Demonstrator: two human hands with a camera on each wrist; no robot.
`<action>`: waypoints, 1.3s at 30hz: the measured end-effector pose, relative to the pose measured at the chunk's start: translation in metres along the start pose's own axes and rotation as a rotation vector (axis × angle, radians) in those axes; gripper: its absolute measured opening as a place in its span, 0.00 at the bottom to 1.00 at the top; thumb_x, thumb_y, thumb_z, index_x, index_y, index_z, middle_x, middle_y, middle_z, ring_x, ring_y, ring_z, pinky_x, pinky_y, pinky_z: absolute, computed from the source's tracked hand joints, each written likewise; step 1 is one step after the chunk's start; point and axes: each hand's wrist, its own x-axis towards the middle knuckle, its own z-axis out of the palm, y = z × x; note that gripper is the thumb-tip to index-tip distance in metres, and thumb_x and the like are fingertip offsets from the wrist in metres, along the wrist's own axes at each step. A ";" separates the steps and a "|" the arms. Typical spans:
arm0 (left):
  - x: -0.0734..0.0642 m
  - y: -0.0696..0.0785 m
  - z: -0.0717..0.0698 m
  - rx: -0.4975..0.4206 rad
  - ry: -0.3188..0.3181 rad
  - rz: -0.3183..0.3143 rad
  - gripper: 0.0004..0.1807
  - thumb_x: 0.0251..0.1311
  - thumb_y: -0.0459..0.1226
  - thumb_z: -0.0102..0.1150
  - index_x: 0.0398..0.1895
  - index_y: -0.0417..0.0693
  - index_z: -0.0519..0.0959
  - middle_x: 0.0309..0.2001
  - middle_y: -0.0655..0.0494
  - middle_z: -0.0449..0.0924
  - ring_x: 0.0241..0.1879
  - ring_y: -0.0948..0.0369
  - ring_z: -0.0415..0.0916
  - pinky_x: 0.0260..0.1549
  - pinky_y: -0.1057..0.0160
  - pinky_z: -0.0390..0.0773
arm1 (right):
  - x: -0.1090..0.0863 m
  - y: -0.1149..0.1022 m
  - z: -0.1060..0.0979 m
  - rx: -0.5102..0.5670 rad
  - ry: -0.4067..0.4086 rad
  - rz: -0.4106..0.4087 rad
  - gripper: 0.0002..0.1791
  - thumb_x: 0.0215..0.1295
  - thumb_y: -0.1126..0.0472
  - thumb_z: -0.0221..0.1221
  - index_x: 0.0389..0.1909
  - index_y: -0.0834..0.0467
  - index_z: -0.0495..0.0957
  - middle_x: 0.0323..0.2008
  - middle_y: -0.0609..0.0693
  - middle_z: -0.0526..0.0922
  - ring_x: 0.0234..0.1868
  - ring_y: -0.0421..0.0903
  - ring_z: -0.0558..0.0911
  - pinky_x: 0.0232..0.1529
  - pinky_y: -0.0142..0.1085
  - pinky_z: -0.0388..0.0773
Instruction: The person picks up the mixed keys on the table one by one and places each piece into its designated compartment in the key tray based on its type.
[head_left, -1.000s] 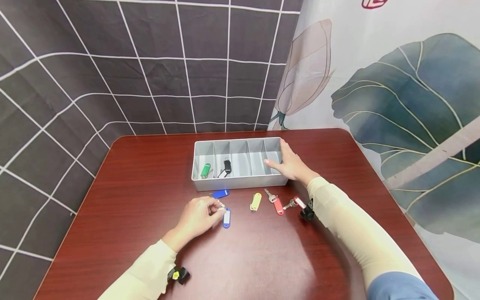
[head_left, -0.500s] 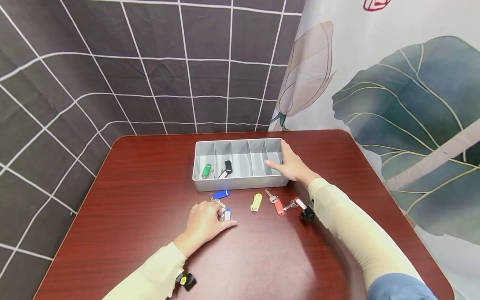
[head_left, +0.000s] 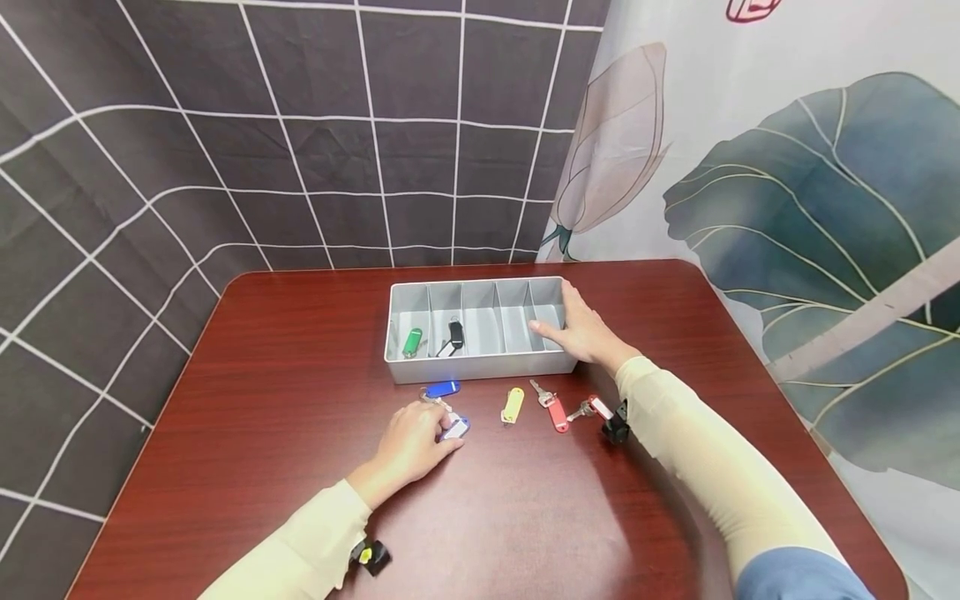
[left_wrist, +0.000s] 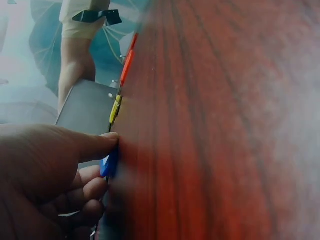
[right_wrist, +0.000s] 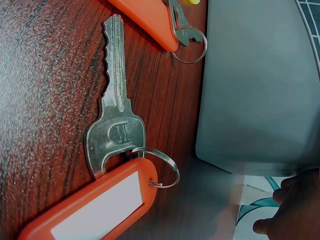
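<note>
My left hand [head_left: 408,442] pinches a blue key tag [head_left: 456,428] with a white label, low over the table. In the left wrist view the thumb lies on that tag, with curled fingers beneath. Just beyond it is another blue key tag [head_left: 442,389]. My right hand [head_left: 588,333] rests at the right end of a grey divided box [head_left: 487,367], thumb over the end compartment and fingers extended along the outside. A green key tag [head_left: 412,342] lies in the leftmost compartment and a black key tag [head_left: 456,335] in the one beside it.
In front of the box lie a yellow key tag [head_left: 513,406], a red key tag [head_left: 557,413] with its key, and a second red key tag [head_left: 600,406] under the right wrist. All are on the reddish-brown table [head_left: 300,358]. A dark grid-patterned cloth [head_left: 300,150] hangs behind.
The left thumb and fingers spread beside the blue tag, then drew in on it; the tag has turned from upright to slanted. My right hand and the box stay put.
</note>
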 end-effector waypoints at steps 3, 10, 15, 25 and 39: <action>0.000 0.000 -0.001 -0.049 -0.021 0.000 0.14 0.45 0.47 0.74 0.24 0.54 0.76 0.24 0.65 0.74 0.28 0.65 0.72 0.29 0.62 0.73 | 0.000 0.000 0.000 0.002 0.000 -0.002 0.63 0.56 0.25 0.52 0.76 0.59 0.31 0.76 0.59 0.39 0.74 0.58 0.46 0.69 0.57 0.47; -0.001 -0.003 -0.001 -0.087 -0.034 0.028 0.17 0.47 0.44 0.73 0.19 0.56 0.70 0.25 0.65 0.71 0.26 0.65 0.68 0.25 0.63 0.68 | 0.000 0.000 0.000 0.005 0.002 -0.004 0.63 0.56 0.26 0.52 0.76 0.60 0.32 0.76 0.58 0.40 0.74 0.58 0.47 0.69 0.57 0.47; -0.002 -0.007 0.000 -0.099 -0.027 0.077 0.14 0.49 0.43 0.72 0.19 0.56 0.73 0.19 0.68 0.67 0.22 0.68 0.64 0.22 0.67 0.65 | 0.000 0.000 0.000 0.002 0.005 -0.008 0.62 0.57 0.26 0.52 0.75 0.61 0.33 0.76 0.59 0.40 0.74 0.59 0.47 0.69 0.57 0.47; -0.001 -0.011 -0.003 -0.105 0.011 0.092 0.14 0.51 0.46 0.71 0.18 0.60 0.75 0.16 0.73 0.64 0.18 0.71 0.61 0.17 0.70 0.62 | 0.000 0.001 0.000 -0.018 0.002 -0.001 0.62 0.57 0.26 0.51 0.75 0.61 0.32 0.75 0.60 0.38 0.75 0.56 0.42 0.67 0.63 0.42; 0.006 -0.005 -0.013 -0.275 0.039 0.071 0.10 0.52 0.40 0.71 0.19 0.58 0.78 0.14 0.71 0.68 0.16 0.74 0.63 0.17 0.71 0.64 | -0.001 -0.001 -0.001 -0.193 0.028 -0.014 0.63 0.56 0.21 0.43 0.75 0.62 0.34 0.76 0.56 0.32 0.75 0.55 0.37 0.67 0.65 0.36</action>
